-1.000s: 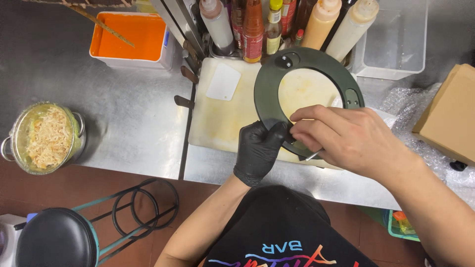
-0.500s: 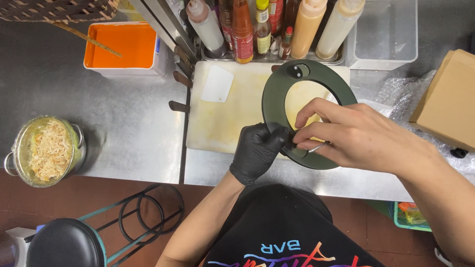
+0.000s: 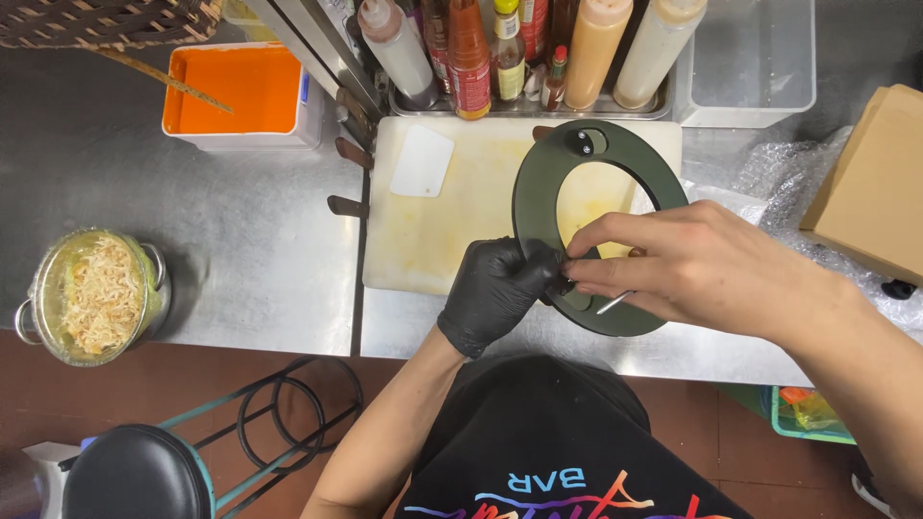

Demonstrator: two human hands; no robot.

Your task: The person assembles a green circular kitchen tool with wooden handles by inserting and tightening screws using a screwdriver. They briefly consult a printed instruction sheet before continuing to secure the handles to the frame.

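Observation:
A flat dark green ring lies tilted over the pale cutting board, with a small fitting at its far edge. My left hand, in a black glove, grips the ring's near-left rim. My bare right hand reaches in from the right. Its fingertips pinch at the ring's near rim, right beside the gloved fingers. A thin metal tool sticks out under the right fingers; its tip is hidden.
A white scraper lies on the board. Sauce bottles and a clear tub line the back, with an orange container at left. A pot of shredded food, a cardboard box, bubble wrap and a stool stand around.
The ring has settled a little nearer to me and lower over the board. My right fingers have drawn in to its near rim beside the gloved hand.

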